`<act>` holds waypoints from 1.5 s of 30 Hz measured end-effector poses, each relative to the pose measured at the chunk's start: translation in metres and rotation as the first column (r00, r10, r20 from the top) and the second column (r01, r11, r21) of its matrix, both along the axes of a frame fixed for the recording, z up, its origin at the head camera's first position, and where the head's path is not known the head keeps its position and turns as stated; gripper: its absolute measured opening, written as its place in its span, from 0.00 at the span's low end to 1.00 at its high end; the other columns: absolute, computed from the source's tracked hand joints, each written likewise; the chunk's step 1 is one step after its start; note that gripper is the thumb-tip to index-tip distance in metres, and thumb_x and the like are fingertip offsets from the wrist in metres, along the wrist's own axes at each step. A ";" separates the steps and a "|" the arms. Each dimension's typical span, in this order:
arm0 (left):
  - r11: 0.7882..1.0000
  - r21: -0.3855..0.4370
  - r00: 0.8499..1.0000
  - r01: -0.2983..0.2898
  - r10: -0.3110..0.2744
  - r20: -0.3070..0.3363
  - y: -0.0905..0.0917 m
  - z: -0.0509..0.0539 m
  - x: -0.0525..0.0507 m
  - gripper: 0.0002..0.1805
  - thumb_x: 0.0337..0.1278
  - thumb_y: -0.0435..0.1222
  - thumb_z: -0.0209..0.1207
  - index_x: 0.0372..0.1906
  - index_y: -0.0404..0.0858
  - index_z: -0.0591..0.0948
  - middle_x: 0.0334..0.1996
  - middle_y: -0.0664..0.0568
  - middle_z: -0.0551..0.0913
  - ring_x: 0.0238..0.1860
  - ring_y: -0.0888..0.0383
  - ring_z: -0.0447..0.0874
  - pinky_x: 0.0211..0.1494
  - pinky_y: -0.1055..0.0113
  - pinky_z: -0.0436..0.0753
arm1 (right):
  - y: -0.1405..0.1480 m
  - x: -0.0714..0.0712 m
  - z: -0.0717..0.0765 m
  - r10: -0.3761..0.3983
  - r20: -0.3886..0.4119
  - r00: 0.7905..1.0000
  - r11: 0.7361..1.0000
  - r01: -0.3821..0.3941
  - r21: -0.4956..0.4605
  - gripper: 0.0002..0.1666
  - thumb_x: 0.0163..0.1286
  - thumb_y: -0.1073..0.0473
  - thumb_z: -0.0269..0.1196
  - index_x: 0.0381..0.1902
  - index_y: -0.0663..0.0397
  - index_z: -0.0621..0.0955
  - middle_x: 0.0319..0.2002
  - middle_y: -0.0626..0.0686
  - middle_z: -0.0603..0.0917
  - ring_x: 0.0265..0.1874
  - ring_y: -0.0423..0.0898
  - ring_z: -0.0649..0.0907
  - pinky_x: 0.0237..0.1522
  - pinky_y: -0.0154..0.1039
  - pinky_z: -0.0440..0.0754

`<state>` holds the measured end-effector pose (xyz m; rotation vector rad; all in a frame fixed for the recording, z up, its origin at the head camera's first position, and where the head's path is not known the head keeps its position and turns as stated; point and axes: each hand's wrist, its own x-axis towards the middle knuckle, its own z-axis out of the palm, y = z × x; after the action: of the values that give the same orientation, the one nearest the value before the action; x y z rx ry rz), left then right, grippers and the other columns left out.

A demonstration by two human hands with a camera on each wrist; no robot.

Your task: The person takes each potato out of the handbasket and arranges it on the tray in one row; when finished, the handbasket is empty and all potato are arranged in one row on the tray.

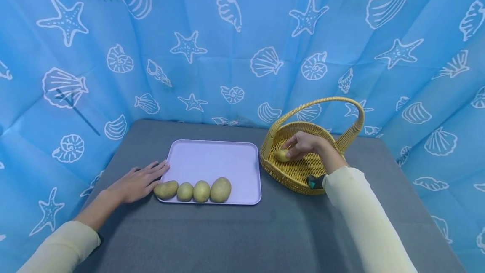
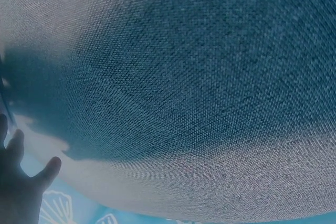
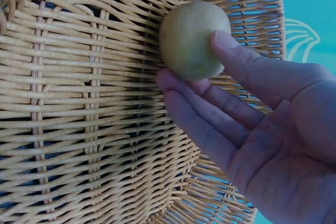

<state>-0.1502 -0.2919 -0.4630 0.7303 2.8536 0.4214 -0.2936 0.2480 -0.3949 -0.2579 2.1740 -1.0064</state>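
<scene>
Inside the wicker basket (image 1: 282, 177), my right hand (image 1: 303, 143) pinches a potato (image 3: 191, 38) between thumb and fingers. The right wrist view shows the thumb on one side of this small, pale yellow potato and the fingertips at its lower side, close to the woven wall. My left hand (image 1: 142, 182) lies with fingers extended at the left edge of a pale lilac tray (image 1: 216, 159). Several potatoes (image 1: 201, 191) sit in a row along the tray's near edge, the leftmost beside the left hand. Only part of the left hand (image 2: 23, 182) shows in the left wrist view.
The basket's tall arched handle (image 1: 322, 101) rises above its far side. A dark grey cloth (image 1: 227, 239) covers the table. Behind and at the sides hangs a blue curtain (image 1: 235, 45) with white shells and starfish.
</scene>
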 end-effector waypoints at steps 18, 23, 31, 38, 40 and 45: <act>1.000 -0.014 1.000 -0.010 0.010 0.000 0.000 -0.001 0.001 0.30 0.77 0.47 0.47 0.76 0.40 0.63 0.75 0.42 0.61 0.74 0.35 0.56 0.65 0.26 0.57 | 0.017 0.036 0.062 0.227 -0.330 0.916 0.973 -0.227 0.040 0.26 0.62 0.61 0.71 0.58 0.63 0.81 0.58 0.62 0.82 0.63 0.63 0.75 0.64 0.64 0.69; 1.000 -0.008 1.000 -0.019 0.019 0.005 0.000 0.000 0.001 0.30 0.77 0.47 0.47 0.76 0.41 0.62 0.75 0.42 0.61 0.74 0.36 0.56 0.66 0.26 0.56 | 0.010 0.052 0.069 0.326 -0.387 0.863 0.927 -0.372 -0.049 0.25 0.61 0.64 0.71 0.56 0.65 0.82 0.55 0.61 0.84 0.57 0.62 0.81 0.59 0.53 0.79; 1.000 0.011 1.000 -0.008 0.008 -0.009 0.000 0.000 0.001 0.30 0.76 0.47 0.48 0.76 0.39 0.63 0.75 0.40 0.62 0.74 0.35 0.56 0.65 0.25 0.57 | -0.013 0.076 0.058 0.408 -0.381 0.830 0.855 -0.493 -0.159 0.24 0.64 0.65 0.69 0.57 0.66 0.81 0.53 0.58 0.85 0.51 0.55 0.85 0.53 0.42 0.83; 1.000 -0.015 1.000 -0.005 0.005 -0.011 0.001 -0.001 -0.001 0.30 0.76 0.47 0.48 0.76 0.40 0.64 0.75 0.41 0.62 0.74 0.35 0.57 0.65 0.26 0.58 | -0.047 0.095 0.038 0.444 -0.411 0.796 0.832 -0.537 -0.139 0.22 0.63 0.63 0.70 0.55 0.64 0.83 0.47 0.53 0.86 0.46 0.50 0.85 0.51 0.41 0.84; 1.000 -0.023 1.000 -0.008 0.007 -0.002 0.001 0.000 -0.001 0.30 0.76 0.47 0.48 0.76 0.40 0.63 0.75 0.41 0.62 0.74 0.36 0.56 0.65 0.26 0.58 | -0.058 0.098 0.030 0.453 -0.418 0.787 0.822 -0.550 -0.145 0.21 0.63 0.63 0.70 0.54 0.64 0.83 0.46 0.52 0.86 0.45 0.48 0.85 0.50 0.42 0.85; 0.999 -0.032 1.000 -0.010 0.010 0.015 0.001 0.002 0.000 0.30 0.77 0.47 0.47 0.76 0.40 0.62 0.75 0.41 0.61 0.74 0.36 0.56 0.66 0.26 0.57 | -0.086 0.104 0.008 0.463 -0.410 0.786 0.819 -0.556 -0.141 0.20 0.63 0.65 0.70 0.54 0.62 0.84 0.46 0.52 0.87 0.42 0.44 0.86 0.45 0.42 0.86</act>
<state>-0.1503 -0.2911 -0.4610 0.7046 2.8446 0.3802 -0.1895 0.1617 -0.3872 -1.1809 2.0877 -0.9605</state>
